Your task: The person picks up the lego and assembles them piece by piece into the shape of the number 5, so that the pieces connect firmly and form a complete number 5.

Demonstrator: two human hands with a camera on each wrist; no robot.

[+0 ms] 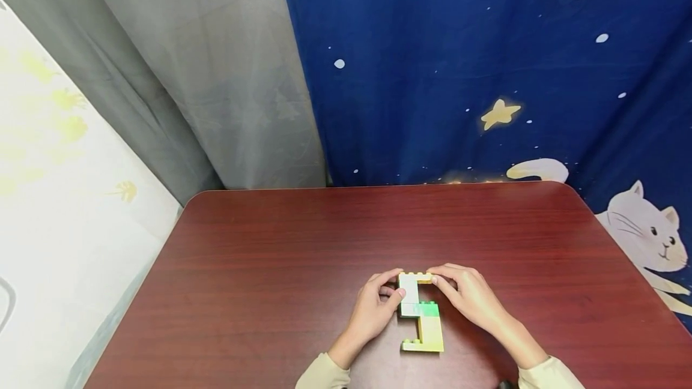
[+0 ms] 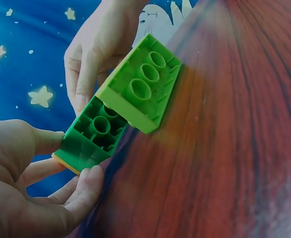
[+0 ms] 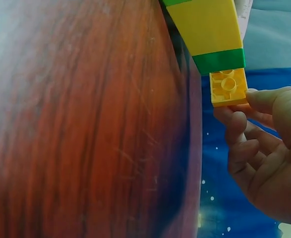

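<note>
A zigzag model of joined toy building bricks point(image 1: 431, 332) in green, yellow and orange stands out over the middle front of the table. My left hand point(image 1: 374, 306) grips the upper left of the model; in the left wrist view its thumb and fingers pinch the dark green brick point(image 2: 83, 146). There, the hollow underside of a lime green brick point(image 2: 160, 87) shows beyond it. My right hand point(image 1: 474, 296) pinches the end of the orange brick point(image 3: 228, 89) at the model's top right, thumb on one side and fingers on the other.
The reddish-brown wooden table point(image 1: 259, 257) spreads around both hands. Behind it hang a grey curtain point(image 1: 216, 77) and a blue curtain point(image 1: 421, 77) with stars and a cat. A small dark object point(image 1: 505, 385) shows at the bottom edge near the right sleeve.
</note>
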